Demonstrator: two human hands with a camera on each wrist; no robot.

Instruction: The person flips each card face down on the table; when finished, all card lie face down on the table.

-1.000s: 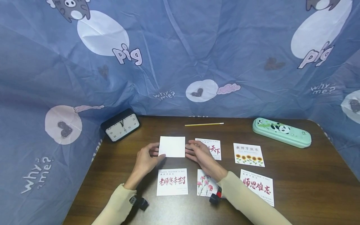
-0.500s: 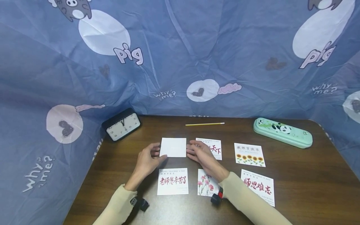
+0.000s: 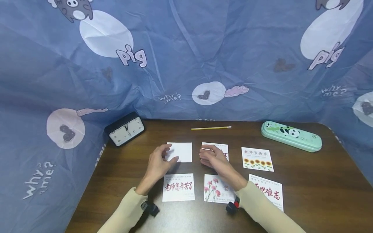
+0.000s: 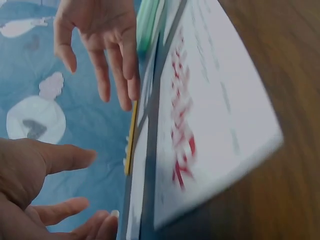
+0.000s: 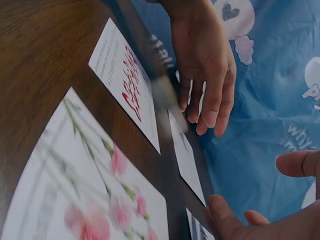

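Note:
A blank white card (image 3: 184, 152) lies in the middle of the table. My left hand (image 3: 158, 164) hovers at its left edge, thumb and fingers spread apart and holding nothing. To the right, my right hand (image 3: 217, 161) hangs over a card with red lettering (image 3: 224, 150), covering much of it; its fingers are loosely bent and nothing is in them. Both hands, the left (image 4: 40, 182) and the right (image 4: 107, 45), appear apart in the left wrist view. Nearer me lie another red-lettered card (image 3: 178, 187) and a pink carnation card (image 5: 120, 200), partly under my right wrist.
On the right are a sunflower card (image 3: 257, 159) and a third red-lettered card (image 3: 271, 195), partly behind the right sleeve. Farther back lie a yellow pencil (image 3: 211, 128), a green panda pencil case (image 3: 291, 136) and a black clock (image 3: 125, 129). A blue curtain (image 3: 163, 58) hangs behind the table.
Both hands have drawn away from the blank card: the left now sits over its left edge, and the right has shifted right. The card stays flat in place.

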